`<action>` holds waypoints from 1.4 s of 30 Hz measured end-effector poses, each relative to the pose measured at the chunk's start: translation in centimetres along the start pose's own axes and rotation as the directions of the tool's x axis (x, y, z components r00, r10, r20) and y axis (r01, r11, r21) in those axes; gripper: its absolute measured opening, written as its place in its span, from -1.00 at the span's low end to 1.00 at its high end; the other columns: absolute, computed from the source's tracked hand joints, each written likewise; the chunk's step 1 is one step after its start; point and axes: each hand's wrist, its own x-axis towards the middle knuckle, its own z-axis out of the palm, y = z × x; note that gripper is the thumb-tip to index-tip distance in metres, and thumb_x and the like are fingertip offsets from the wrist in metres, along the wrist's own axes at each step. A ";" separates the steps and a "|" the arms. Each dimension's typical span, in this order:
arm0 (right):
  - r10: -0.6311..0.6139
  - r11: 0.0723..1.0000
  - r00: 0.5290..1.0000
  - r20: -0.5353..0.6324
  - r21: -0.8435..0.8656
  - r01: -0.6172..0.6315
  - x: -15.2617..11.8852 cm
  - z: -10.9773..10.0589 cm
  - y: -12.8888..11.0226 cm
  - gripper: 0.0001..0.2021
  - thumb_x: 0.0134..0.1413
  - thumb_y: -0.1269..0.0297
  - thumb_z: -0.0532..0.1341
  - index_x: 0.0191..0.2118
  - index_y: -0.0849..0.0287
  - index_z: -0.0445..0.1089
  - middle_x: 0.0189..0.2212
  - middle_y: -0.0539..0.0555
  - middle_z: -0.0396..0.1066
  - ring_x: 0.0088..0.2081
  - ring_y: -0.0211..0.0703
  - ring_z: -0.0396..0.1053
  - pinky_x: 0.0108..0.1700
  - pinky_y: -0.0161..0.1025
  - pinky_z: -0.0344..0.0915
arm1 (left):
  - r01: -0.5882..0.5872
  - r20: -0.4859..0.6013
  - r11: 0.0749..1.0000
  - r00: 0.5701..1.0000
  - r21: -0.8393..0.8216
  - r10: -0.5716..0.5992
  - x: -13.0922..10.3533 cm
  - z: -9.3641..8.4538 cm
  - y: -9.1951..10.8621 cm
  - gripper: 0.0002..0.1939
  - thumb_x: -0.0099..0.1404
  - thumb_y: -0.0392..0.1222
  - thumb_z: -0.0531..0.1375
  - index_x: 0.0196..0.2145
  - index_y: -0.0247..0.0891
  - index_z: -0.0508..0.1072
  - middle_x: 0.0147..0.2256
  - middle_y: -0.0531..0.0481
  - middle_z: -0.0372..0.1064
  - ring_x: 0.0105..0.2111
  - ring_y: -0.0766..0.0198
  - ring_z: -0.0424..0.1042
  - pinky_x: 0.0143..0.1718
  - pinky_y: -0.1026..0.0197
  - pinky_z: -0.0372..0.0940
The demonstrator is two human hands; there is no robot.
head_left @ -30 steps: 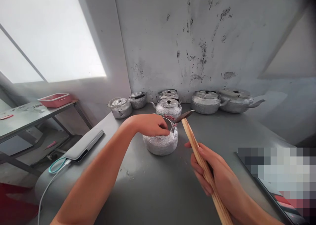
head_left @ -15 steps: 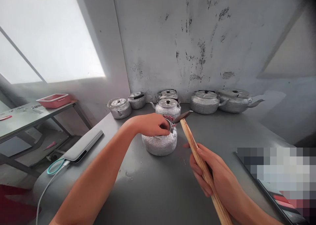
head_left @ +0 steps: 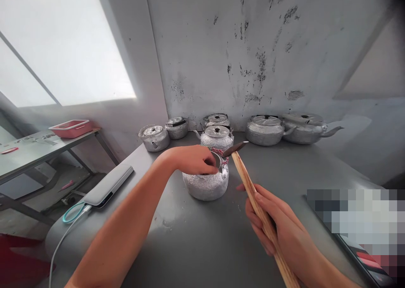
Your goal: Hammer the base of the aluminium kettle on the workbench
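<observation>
The left hand (head_left: 196, 159) bends down over the open mouth of the near kettle (head_left: 207, 189), which sits directly under it. Its thumb shows at the rim, but the other fingers are mostly hidden in or behind the mouth, so how far they are curled and whether they grip the metal cannot be told. The back of the kettle is covered by this hand, and no spout shows.

The right hand (head_left: 272, 220), nearer the wearer, is closed around the wooden handle of a hammer (head_left: 245, 172); the lower end of the handle is cut off by the bottom edge. The dark hammer head is beyond the right hand's fingers, beside the kettle's red-and-white cord (head_left: 218, 151); whether they touch is hard to make out.

Beyond the left hand stands a lidded kettle (head_left: 217, 138), partly covering another behind it. To the right of the right hand, a pixelated patch hides most of a dark-edged flat thing (head_left: 368, 260).

Compared with half a second ago, the view has slipped slightly and a little more cord shows beside the hammer head; both hands hold nearly the same pose, and the kettle has stayed under the left one.
</observation>
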 end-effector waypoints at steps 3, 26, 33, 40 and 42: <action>0.008 1.000 1.000 0.004 0.000 -0.008 0.0 0.1 0.0 -0.68 0.34 -0.03 0.02 -0.01 0.05 0.29 -0.58 -0.19 0.12 -0.73 -0.41 -0.01 -0.67 -0.39 0.08 | -0.023 0.003 1.000 1.000 0.007 0.023 0.2 0.0 0.0 -0.71 0.34 -0.01 0.06 -0.36 -0.23 0.45 -0.41 0.05 0.41 -0.44 0.29 0.31 -0.45 0.22 0.06; 0.018 0.999 1.000 -0.006 -0.036 -0.018 0.1 0.2 0.0 -0.66 0.32 -0.06 0.02 0.00 0.05 0.29 -0.58 -0.18 0.11 -0.72 -0.38 0.00 -0.68 -0.37 0.07 | -0.005 0.023 1.000 1.000 0.007 0.005 -0.5 -0.3 0.1 -0.72 0.33 -0.01 0.13 -0.29 -0.24 0.53 -0.35 0.04 0.50 -0.38 0.27 0.38 -0.40 0.23 0.11; 0.022 1.000 1.000 -0.015 -0.021 -0.022 0.0 0.2 0.2 -0.63 0.31 -0.09 0.02 0.01 0.04 0.27 -0.59 -0.19 0.11 -0.74 -0.39 0.00 -0.70 -0.37 0.05 | -0.015 0.045 1.000 0.999 0.003 0.015 -0.9 -0.5 0.0 -0.75 0.32 -0.05 0.13 -0.34 -0.24 0.51 -0.39 0.05 0.45 -0.40 0.29 0.34 -0.41 0.24 0.10; 0.023 1.000 1.000 -0.004 -0.013 -0.023 0.1 0.1 0.1 -0.66 0.32 -0.07 0.02 0.00 0.04 0.27 -0.59 -0.19 0.11 -0.74 -0.40 0.01 -0.69 -0.39 0.07 | -0.037 0.059 0.999 0.998 0.007 0.036 -0.9 -0.5 -0.2 -0.74 0.31 -0.04 0.13 -0.37 -0.24 0.49 -0.42 0.06 0.42 -0.43 0.30 0.32 -0.43 0.24 0.09; 0.018 1.000 1.000 -0.004 -0.011 -0.018 0.0 0.2 0.1 -0.66 0.33 -0.07 0.02 0.00 0.04 0.27 -0.58 -0.19 0.11 -0.73 -0.40 0.00 -0.69 -0.39 0.08 | -0.020 0.077 1.000 0.997 0.003 0.020 -1.2 -0.6 -0.4 -0.75 0.30 -0.03 0.15 -0.35 -0.23 0.52 -0.40 0.06 0.45 -0.41 0.29 0.34 -0.43 0.25 0.11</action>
